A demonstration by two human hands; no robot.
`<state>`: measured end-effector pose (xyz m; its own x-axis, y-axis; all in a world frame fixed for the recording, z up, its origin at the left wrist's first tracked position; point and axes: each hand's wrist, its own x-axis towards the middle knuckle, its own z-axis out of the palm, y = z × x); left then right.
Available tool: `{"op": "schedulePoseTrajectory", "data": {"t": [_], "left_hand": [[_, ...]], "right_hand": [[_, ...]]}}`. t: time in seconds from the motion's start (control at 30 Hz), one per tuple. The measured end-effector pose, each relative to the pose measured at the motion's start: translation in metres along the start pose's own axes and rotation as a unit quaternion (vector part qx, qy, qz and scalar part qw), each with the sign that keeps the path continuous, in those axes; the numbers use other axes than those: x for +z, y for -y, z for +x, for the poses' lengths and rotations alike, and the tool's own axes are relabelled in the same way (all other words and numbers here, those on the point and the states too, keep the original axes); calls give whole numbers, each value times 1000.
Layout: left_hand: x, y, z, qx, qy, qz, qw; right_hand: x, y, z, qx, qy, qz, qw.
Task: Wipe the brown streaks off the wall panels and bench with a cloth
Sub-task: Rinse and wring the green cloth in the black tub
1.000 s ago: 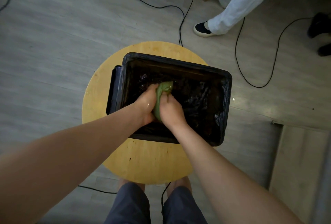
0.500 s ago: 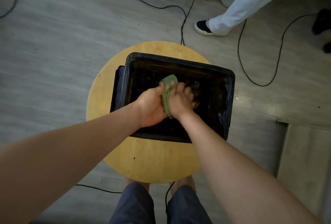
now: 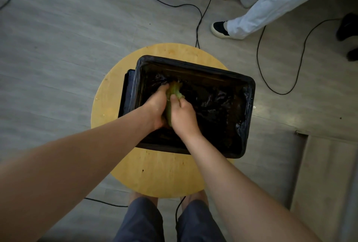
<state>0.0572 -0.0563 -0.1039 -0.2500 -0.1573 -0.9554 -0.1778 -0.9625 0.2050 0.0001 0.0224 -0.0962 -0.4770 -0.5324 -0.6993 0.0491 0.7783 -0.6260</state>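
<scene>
A green cloth [image 3: 174,91] is bunched between my two hands over a black basin [image 3: 249,94] lined with black plastic. My left hand [image 3: 155,108] grips the cloth from the left, thumb up along it. My right hand [image 3: 183,115] grips it from the right, with the thumb pressed on the cloth's top. Most of the cloth is hidden between my palms. No wall panel or bench with brown streaks shows in this view.
The basin stands on a round wooden stool [image 3: 108,94]. Black cables [image 3: 197,17] run over the grey floor. Another person's white trouser leg and dark shoe [image 3: 219,28] stand at the upper right. A low step edge [image 3: 302,135] lies to the right.
Both hands have kept working the cloth in the basin: my right fingers, spread half a second ago, are curled round it again, and the cloth's top end sits lower.
</scene>
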Motion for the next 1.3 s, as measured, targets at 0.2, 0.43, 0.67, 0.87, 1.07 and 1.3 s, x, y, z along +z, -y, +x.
{"op": "schedulePoseTrajectory", "data": {"t": [0.2,0.43,0.67,0.87,1.07,1.3], "left_hand": [[6,-9,-12,14,53,-17,998],[18,15,-20,-5,119,-37,992],[16,3,-26,17,8,54,998],[19,3,-9,-27,30,61,997],[16,-10,-4,-9,60,35,998],[21,-2,-7,56,18,20,998]], "right_hand": [[-3,7,-40,-76,53,44,995],[-25,-20,34,74,52,61,994],[-51,-32,47,125,-169,-120,970],[-24,-15,17,79,32,-90,992],[-33,-2,-25,-235,-11,-129,963],[-30,-24,19,-286,-132,-288,904]]}}
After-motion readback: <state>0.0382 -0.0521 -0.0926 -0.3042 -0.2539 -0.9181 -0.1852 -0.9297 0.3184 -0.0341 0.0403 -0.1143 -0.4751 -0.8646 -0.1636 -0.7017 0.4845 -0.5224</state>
